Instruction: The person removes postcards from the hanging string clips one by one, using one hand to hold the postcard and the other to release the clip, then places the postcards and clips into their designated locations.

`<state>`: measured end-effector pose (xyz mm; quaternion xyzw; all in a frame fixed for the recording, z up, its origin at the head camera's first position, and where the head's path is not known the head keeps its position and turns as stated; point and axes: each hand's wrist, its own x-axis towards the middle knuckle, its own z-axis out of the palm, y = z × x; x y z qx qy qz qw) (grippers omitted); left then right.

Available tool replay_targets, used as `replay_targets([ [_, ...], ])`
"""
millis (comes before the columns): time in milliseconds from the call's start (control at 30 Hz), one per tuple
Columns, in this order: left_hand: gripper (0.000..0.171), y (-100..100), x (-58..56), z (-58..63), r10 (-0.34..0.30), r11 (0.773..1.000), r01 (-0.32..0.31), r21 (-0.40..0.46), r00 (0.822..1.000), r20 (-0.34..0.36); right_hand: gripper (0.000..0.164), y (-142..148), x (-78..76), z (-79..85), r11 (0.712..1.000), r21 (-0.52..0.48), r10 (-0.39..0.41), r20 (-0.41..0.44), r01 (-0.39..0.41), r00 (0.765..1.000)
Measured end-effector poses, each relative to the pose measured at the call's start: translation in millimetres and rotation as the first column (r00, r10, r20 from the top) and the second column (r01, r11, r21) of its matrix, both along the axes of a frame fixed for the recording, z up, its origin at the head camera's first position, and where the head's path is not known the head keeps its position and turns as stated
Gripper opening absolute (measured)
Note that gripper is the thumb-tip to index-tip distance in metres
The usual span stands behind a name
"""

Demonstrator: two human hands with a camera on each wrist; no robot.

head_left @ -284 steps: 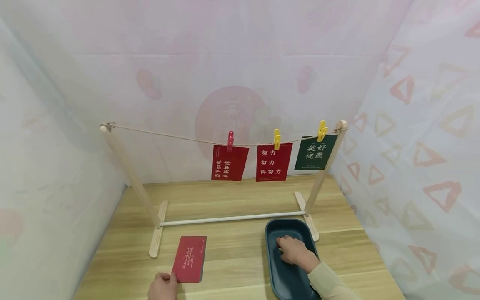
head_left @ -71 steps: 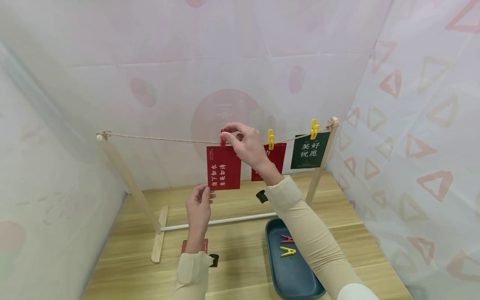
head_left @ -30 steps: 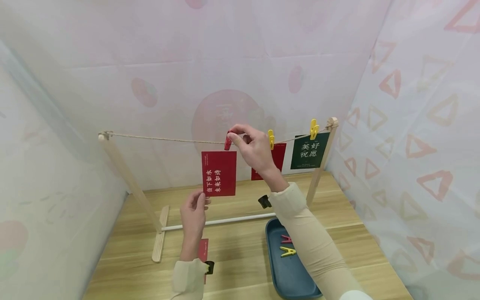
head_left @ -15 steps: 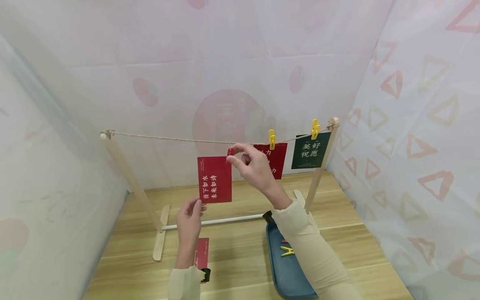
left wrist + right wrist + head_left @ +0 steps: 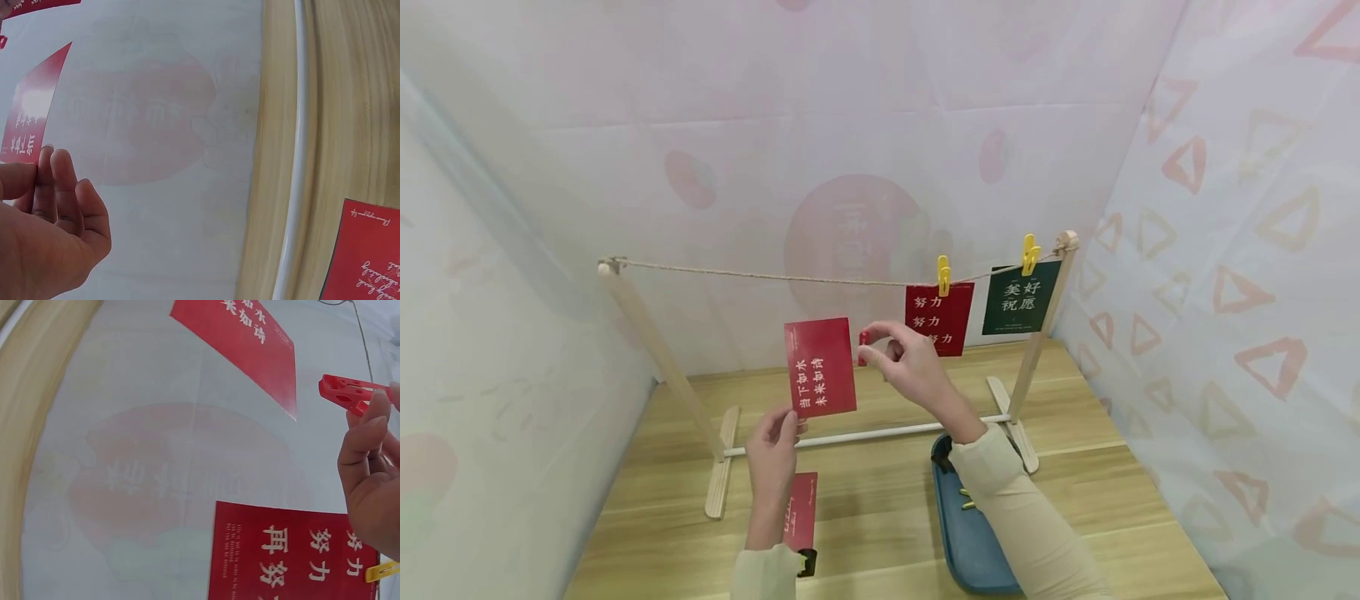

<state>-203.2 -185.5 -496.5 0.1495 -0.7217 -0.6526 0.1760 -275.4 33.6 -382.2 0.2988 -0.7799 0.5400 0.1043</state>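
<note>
My left hand [image 5: 773,446] pinches the lower left corner of a red card [image 5: 822,367] with white writing, held below the twine [image 5: 737,273]. To the right of that card, my right hand [image 5: 913,367] holds a red clothespin [image 5: 863,337] between thumb and fingers. In the right wrist view the clothespin [image 5: 347,390] is apart from the card [image 5: 250,350]. Another red card [image 5: 936,312] and a green card [image 5: 1022,296] hang from the twine by yellow clothespins [image 5: 943,277]. A further red card [image 5: 802,508] lies on the table, partly behind my left forearm.
Two wooden posts [image 5: 662,358] carry the twine, joined low down by a white rod [image 5: 872,434]. A blue tray [image 5: 951,542] with a yellow clothespin [image 5: 967,500] stands at the right, partly covered by my right sleeve. Patterned cloth hangs around the wooden table [image 5: 872,508].
The red clothespin has come off the twine in my right hand. The red card it held has been lowered leftward in my left hand, and the right hand has moved down.
</note>
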Motion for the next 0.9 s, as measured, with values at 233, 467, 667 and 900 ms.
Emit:
replay_targets([
  [233,0.029,-3,9.0,-6.7,0.005,1.000,-0.005,-0.001,1.000,0.014,0.028,5,1.9,-15.3,0.998,0.064,-0.013,0.030,0.011,0.999],
  [467,0.033,-12,23.0,-18.6,0.045,0.998,-0.046,0.033,0.997,0.056,0.028,15,7.9,-31.6,0.988,0.149,-0.043,0.088,0.029,0.995],
  [667,0.033,-20,29.3,-28.3,0.067,0.997,-0.071,0.041,0.993,0.098,0.026,25,8.9,-45.9,0.985,0.167,-0.065,0.117,0.045,0.991],
  [900,0.031,-22,37.4,-36.3,0.073,0.995,-0.082,0.063,0.988,0.135,0.027,37,14.0,-63.8,0.982,0.183,-0.069,0.159,0.040,0.985],
])
